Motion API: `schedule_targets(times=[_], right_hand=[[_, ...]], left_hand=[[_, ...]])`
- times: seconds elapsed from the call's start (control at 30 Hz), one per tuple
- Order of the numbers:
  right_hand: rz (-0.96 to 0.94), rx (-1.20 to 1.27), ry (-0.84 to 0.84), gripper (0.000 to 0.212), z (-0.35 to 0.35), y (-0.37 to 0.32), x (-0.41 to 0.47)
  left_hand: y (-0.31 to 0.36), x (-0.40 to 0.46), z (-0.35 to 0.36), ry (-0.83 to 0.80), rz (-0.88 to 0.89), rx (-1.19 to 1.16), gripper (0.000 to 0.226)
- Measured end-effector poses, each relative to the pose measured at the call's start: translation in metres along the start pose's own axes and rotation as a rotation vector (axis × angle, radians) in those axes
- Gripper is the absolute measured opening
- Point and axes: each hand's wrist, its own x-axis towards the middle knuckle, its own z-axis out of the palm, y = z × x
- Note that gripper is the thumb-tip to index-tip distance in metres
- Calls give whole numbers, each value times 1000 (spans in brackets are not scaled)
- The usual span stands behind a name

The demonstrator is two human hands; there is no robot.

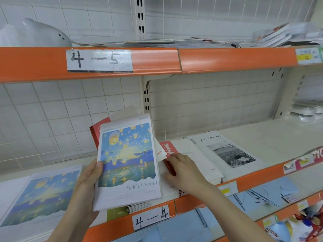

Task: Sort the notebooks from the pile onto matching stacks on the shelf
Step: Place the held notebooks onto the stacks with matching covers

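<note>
While the left hand (87,179) grips a fanned bundle of notebooks (127,159) from below, thumb laid on the front cover's left edge, the topmost one shows a painted sky of lanterns over water and the words "Field of (wind)"; a red cover and a grey-brown one peek out behind it. This bundle is held tilted above the middle of the shelf (262,175), just over its orange front edge, where a handwritten tag reads "4—4" (151,218). Right beside it, the right hand (183,170) has its fingers curled around the edge of a red notebook (168,154) lying on a stack near the shelf's middle. At the left end of the shelf lies a matching lantern-cover stack (40,194), flat. To the right of the red notebook sits a plain white stack (197,158), and further right a "Time Memory" stack (225,151) with a black-and-white photo. Above, a second orange-edged shelf carries a tag reading "4—5" (98,60).
</note>
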Motion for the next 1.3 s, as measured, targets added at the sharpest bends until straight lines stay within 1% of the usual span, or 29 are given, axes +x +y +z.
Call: schedule_targets(times=[0.13, 0.3, 0.37, 0.43, 0.5, 0.53, 0.57, 0.6, 0.63, 0.7, 0.77, 0.8, 0.83, 0.87, 0.93, 1.07, 1.13, 1.2, 1.3], right_hand=[[25, 48, -65, 61, -2, 1, 1], [29, 113, -41, 59, -7, 0, -4], [32, 120, -27, 58, -7, -1, -5], [39, 120, -22, 57, -5, -1, -6], [24, 102, -10, 50, -6, -1, -6], [20, 88, 10, 43, -8, -2, -6], [24, 96, 32, 35, -10, -3, -6], [32, 156, 42, 32, -13, -6, -7], [43, 289, 44, 35, -19, -12, -9], [99, 715, -18, 41, -33, -25, -16], [208, 1189, -96, 39, -43, -32, -24], [270, 1387, -137, 40, -46, -33, -27], [318, 1513, -157, 44, -48, -31, -29], [317, 1576, -167, 49, -48, -28, -31], [257, 1571, -169, 46, -48, -22, -32], [191, 1448, -85, 29, -43, -8, -33], [183, 1387, -23, 25, -44, -4, -30], [229, 1370, 59, 23, -50, 0, -27], [326, 1328, 240, 25, -60, 15, -25]], left_hand=[[-2, -2, -1, -13, -3, -9, 30], [-3, -4, -1, -6, -30, -11, 28], [0, 1, 3, 23, -20, 48, 24], [7, 7, 9, 63, 2, 136, 26], [10, 12, 13, 64, 10, 190, 31], [11, 14, 15, 56, 18, 214, 33], [9, 13, 14, 49, 16, 230, 33], [6, 11, 14, 30, 8, 234, 32], [2, 8, 14, -9, -13, 215, 29], [-3, -2, 17, -105, -66, 136, 24], [-7, -6, 21, -128, -73, 129, 31], [-8, -6, 25, -134, -58, 149, 30], [-7, -4, 29, -131, -45, 176, 28], [-5, -3, 34, -130, -33, 206, 26], [-2, -1, 39, -122, -4, 275, 24], [0, 5, 41, -167, 40, 550, 24], [0, 7, 42, -153, 51, 626, 25], [3, 11, 39, -100, 69, 618, 27], [10, 16, 27, 24, 133, 529, 28]])
